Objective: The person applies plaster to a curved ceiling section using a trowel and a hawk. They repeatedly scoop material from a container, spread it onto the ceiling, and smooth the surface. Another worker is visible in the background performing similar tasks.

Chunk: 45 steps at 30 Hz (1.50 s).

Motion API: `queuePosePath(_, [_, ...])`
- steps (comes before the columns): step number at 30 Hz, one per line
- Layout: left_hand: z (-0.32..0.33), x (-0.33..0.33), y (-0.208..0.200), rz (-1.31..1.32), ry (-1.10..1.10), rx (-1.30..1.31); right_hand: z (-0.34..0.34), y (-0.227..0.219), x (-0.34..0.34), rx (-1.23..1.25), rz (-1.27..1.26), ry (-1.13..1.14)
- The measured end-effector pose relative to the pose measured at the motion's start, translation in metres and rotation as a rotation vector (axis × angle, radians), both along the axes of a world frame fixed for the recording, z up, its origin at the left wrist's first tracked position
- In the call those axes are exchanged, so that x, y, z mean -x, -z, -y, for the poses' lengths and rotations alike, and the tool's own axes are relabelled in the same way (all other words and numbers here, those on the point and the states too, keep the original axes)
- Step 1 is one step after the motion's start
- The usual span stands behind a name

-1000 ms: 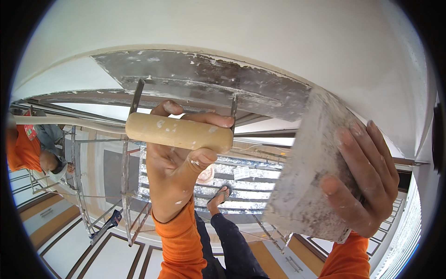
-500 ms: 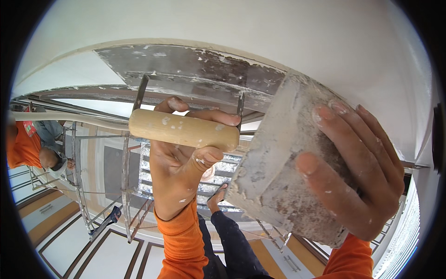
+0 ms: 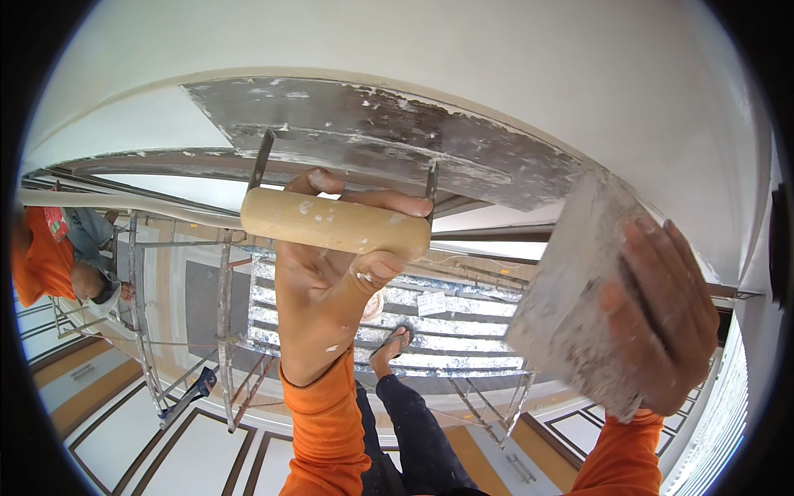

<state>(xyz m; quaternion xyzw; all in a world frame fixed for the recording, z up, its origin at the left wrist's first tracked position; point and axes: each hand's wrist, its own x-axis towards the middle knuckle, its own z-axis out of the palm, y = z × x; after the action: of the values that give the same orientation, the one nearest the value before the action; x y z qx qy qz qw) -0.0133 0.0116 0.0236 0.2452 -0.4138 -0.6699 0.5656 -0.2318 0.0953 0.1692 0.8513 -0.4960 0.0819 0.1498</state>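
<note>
Trowel handle [image 3: 335,221]: pale yellow-tan, spattered white; above it, trowel blade [image 3: 356,116] is grey-brown, streaked and blotched white, with an off-white surface [image 3: 496,58] further up. Right of the handle, flat plate [image 3: 562,298] runs off-white to grey, mottled with dark brown speckle; below the handle, left hand [image 3: 318,306] flecked white, left sleeve [image 3: 327,434] plain orange, trousers [image 3: 413,430] dark navy, slatted platform [image 3: 463,339] striped white and dark, right sleeve [image 3: 616,459] (lower right) orange too. Far left of the handle, co-worker's shirt [image 3: 41,256] orange; lower left, panels [image 3: 194,463] white with dark brown outlines.
</note>
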Motion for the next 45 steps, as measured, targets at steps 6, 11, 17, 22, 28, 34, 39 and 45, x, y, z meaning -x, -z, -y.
queuePosePath(6, [0.001,0.0,-0.005,-0.201,0.048,-0.131,0.022,0.017,-0.033,0.123,0.101,-0.037])
queuePosePath(11, [-0.001,0.002,0.001,-0.296,0.022,-0.153,0.037,0.017,-0.047,0.122,-0.004,-0.042])
queuePosePath(17, [-0.003,0.002,0.001,-0.142,0.016,0.016,0.027,0.014,-0.036,0.11,0.011,0.007])
queuePosePath(22, [-0.001,-0.001,0.0,-0.02,-0.023,0.002,0.01,0.007,-0.024,0.064,0.032,0.117])
queuePosePath(28, [-0.001,-0.001,0.004,-0.003,-0.041,-0.005,0.001,0.002,-0.006,0.029,0.037,0.143])
queuePosePath(34, [-0.002,0.003,0.001,0.011,-0.047,-0.007,-0.01,-0.008,0.008,0.027,0.012,0.15])
queuePosePath(39, [-0.001,0.003,-0.001,0.007,-0.056,-0.01,-0.014,-0.001,0.014,0.048,0.019,0.1])
queuePosePath(45, [0.0,-0.001,0.003,0.052,-0.04,0.027,0.008,0.006,0.004,0.082,0.056,-0.012])
